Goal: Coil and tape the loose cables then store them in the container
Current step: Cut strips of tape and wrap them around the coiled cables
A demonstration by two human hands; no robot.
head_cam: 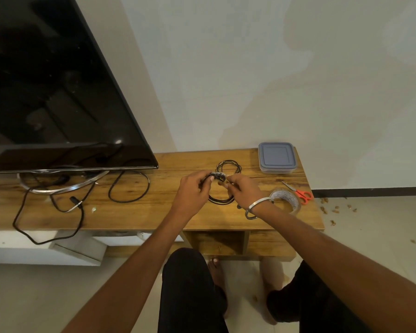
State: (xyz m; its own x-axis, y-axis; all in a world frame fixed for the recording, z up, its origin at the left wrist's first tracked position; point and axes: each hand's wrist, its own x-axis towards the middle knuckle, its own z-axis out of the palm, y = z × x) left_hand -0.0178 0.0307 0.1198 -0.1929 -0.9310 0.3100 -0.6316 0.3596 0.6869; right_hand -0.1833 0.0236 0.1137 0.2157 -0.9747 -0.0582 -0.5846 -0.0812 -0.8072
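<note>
I hold a coiled thin black cable (222, 201) upright over the wooden table (154, 212). My left hand (193, 188) pinches the coil's top on the left. My right hand (243, 191) pinches it on the right. Between my fingers a strip of clear tape (218, 175) wraps the coil's strands. A second black coil (228, 165) lies on the table just behind my hands. The roll of clear tape (287, 200) rests right of my right wrist. The grey-lidded plastic container (277, 161) stands shut at the table's back right corner.
Red-handled scissors (300, 192) lie near the right edge, behind the tape roll. A loose black cable (129, 186) loops at left, another (48, 217) hangs over the front edge. A television (58, 92) on a metal stand (65, 185) fills the left. My knees sit below the table.
</note>
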